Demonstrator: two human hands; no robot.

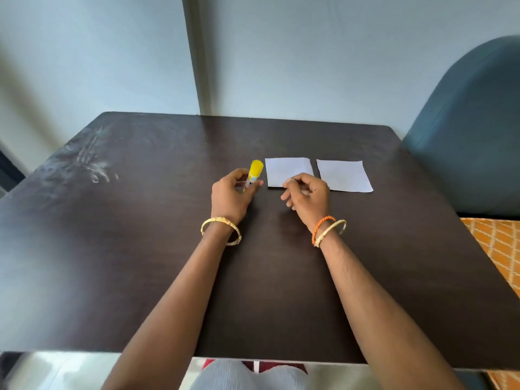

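My left hand (232, 194) grips a glue stick (254, 171) with a yellow cap, held upright just above the dark table (140, 235). Two white paper pieces lie side by side beyond my hands: the left paper (287, 170) and the right paper (344, 175). My right hand (308, 194) hovers at the near edge of the left paper with its fingers curled; whether it pinches the paper's corner is unclear.
A teal chair back (472, 130) stands at the table's right side. An orange patterned cloth (498, 249) shows below it. Pale walls rise behind the table, and scuff marks (90, 161) streak the far left of the top.
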